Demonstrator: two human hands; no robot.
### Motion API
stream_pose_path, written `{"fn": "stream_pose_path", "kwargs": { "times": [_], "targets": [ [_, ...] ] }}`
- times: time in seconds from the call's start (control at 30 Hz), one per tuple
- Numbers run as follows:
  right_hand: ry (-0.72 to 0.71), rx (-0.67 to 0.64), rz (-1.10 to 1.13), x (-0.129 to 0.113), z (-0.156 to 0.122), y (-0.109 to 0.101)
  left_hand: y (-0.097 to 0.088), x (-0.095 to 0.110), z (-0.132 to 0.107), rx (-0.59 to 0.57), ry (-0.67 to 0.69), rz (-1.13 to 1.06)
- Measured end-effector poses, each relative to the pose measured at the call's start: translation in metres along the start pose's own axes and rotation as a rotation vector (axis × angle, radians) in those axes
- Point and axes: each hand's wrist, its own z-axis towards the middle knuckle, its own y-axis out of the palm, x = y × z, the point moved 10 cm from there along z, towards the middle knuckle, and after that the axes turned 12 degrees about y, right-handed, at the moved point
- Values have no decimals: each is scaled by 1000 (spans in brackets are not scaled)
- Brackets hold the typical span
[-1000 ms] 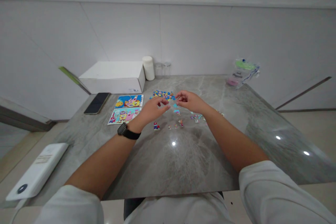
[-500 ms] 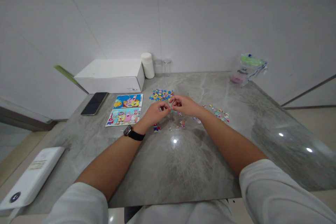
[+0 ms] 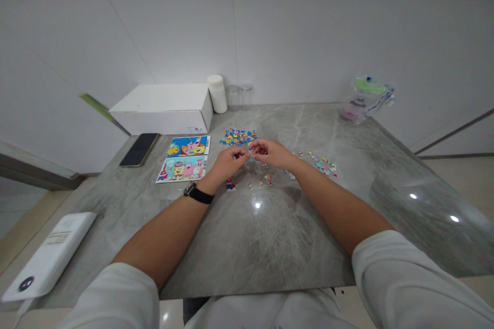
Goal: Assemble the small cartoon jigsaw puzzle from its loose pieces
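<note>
My left hand (image 3: 232, 160), with a black watch (image 3: 190, 188) on its wrist, has thumb and fingers pinched together. What it holds, if anything, is too small to make out. Fingers bent inward, my right hand (image 3: 270, 153) is close to the left fingertips; whatever is in its pinch is hidden. Light-blue puzzle pieces (image 3: 259, 161) show just below the fingertips. Nearer to me are a small joined red-and-blue puzzle section (image 3: 230, 185) and a few loose puzzle pieces (image 3: 261, 184). Behind my hands spreads a pile of blue and yellow puzzle pieces (image 3: 238, 137).
Two cartoon picture cards (image 3: 188, 146) lie left of my hands, beside a phone (image 3: 139, 150). A white box (image 3: 164, 108), white bottle (image 3: 217, 94) and two glasses (image 3: 246, 97) stand behind. More pieces (image 3: 325, 166) are at right, a plastic bag (image 3: 365, 100) far right, a white device (image 3: 52, 254) near left.
My fingertips have drawn slightly apart from each other. The whole view has shifted up a little; the other things stay in place.
</note>
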Motion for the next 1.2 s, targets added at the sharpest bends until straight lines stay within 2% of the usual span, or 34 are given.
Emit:
{"fn": "stream_pose_path", "kwargs": {
  "times": [0.1, 0.23, 0.4, 0.53, 0.77, 1.2],
  "targets": [
    [3, 23, -60, 3, 1, -3, 0, 0, 0, -24, 10, 135],
    [3, 129, -256, 10, 2, -9, -1, 4, -1, -64, 103, 447],
    [5, 156, -475, 12, 2, 3, 6, 0, -6, -147, 114, 654],
    [-34, 187, -601, 7, 1, 10, 7, -2, -7, -181, 82, 693],
    [-66, 306, -708, 2, -3, -7, 2, 2, -7, -173, 78, 694],
    [-91, 192, -838, 12, -2, 17, 2, 0, -8, -163, 63, 716]
  ]
}}
